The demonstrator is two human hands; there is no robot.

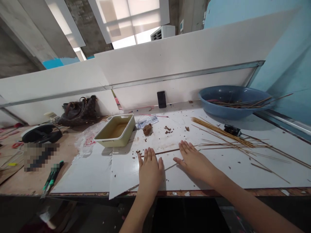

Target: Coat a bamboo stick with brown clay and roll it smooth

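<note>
A thin dark-brown stick lies across the white board, running under the fingers of both hands. My left hand is palm down and flat over its left end, fingers stretched out. My right hand rests flat farther along the same stick, thumb spread to the side. Another thin stick passes slantwise between the hands. Beyond my left hand sit a brown lump of paste-like material and small brown crumbs. Right of my right hand is a bundle of thin yellowish sticks, with loose sticks fanned below it.
A pale yellow tub stands left of the lump. At the back are a phone leaning on the partition and a blue basin holding sticks. A handbag, a plastic bag and cutter knives lie left.
</note>
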